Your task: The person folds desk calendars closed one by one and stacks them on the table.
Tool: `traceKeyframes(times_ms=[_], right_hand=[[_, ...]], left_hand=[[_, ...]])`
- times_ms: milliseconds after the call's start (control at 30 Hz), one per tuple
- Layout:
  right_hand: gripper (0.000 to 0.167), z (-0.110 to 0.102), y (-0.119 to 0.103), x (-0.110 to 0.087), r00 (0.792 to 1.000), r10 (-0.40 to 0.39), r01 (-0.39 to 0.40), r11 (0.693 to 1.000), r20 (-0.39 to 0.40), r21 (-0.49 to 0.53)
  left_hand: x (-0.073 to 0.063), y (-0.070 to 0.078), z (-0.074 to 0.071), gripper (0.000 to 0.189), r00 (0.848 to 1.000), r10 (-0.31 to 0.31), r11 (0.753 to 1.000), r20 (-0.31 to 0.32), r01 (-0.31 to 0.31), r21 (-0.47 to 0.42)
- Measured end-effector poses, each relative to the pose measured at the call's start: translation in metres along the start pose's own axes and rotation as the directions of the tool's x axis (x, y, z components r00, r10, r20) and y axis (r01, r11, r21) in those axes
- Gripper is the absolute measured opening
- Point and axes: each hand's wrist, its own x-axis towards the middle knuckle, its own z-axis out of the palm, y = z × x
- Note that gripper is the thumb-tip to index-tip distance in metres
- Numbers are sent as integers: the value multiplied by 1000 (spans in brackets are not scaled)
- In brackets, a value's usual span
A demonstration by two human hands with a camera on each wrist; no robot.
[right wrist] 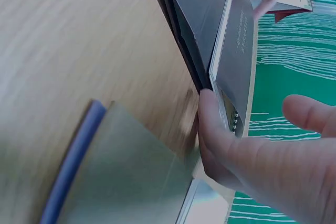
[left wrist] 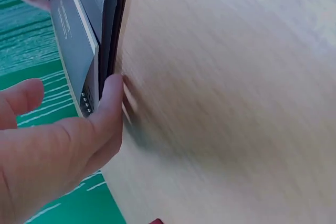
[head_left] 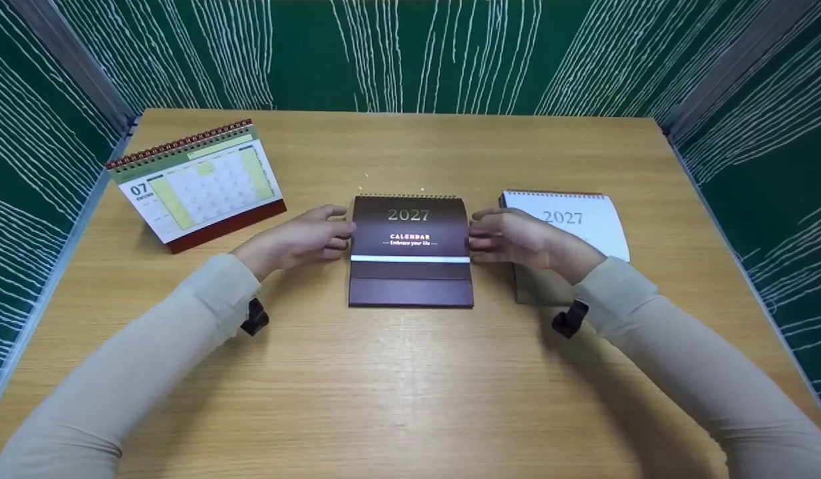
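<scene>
A dark brown 2027 desk calendar with a spiral binding stands in the middle of the table, its cover toward me. My left hand is at its left side, with the fingertips against the edge; in the left wrist view the thumb stays apart from the cover. On the opposite side, my right hand touches the right edge with extended fingers, and its thumb is also raised away. Neither hand curls around the calendar. Part of a white 2027 calendar is hidden behind the right hand and wrist.
At the back left stands an opened desk calendar showing page 07, with a red base. The white calendar is close to the brown one on the right. Green walls with white lines border the wooden table.
</scene>
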Motion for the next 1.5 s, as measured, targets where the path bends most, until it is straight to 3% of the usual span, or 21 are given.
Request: traceKeyframes(times_ms=[300, 600, 1000, 1233, 1500], right_hand=[[65, -8, 3, -3, 990, 97, -109, 987, 104, 116], [63, -11, 3, -4, 984, 128, -146, 977, 121, 156], [59, -8, 1, 3, 988, 140, -149, 977, 72, 152], [63, -4, -3, 9, 984, 163, -172, 975, 75, 138], [67, -3, -4, 13, 981, 181, -187, 977, 66, 103]], left_hand=[[1, -8, -6, 63, 997, -35, 967, 69, 52, -251], [0, 0, -2, 62, 992, -114, 931, 55, 126, -343], [2, 7, 6, 60, 988, -154, 953, 13, 152, -262], [5, 9, 13, 57, 978, -199, 959, -58, 182, -218], [6, 9, 18, 54, 972, -204, 965, -112, 181, -189]])
